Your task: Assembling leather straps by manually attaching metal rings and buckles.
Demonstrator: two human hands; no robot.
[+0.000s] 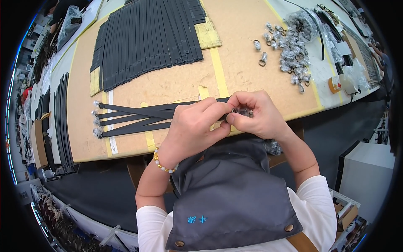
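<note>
At the table's near edge my two hands meet over a black strap. My left hand (191, 126) is closed, its fingertips pinching the strap's end. Closed beside it, my right hand (261, 117) grips a small plastic-wrapped metal clasp (244, 112) against that end. The exact join is hidden by my fingers. To the left several finished-looking straps (147, 112) lie crossed and fanned out, with plastic-wrapped clasps (98, 132) at their left ends. My left forearm and hand cover part of these straps.
A broad row of flat black straps (147, 40) covers the table's far left. Loose wrapped clasps (294, 56) are heaped at the far right, near an amber-labelled container (335, 84). More long black strips (62, 119) hang over the left side. A white cabinet (365, 168) stands at right.
</note>
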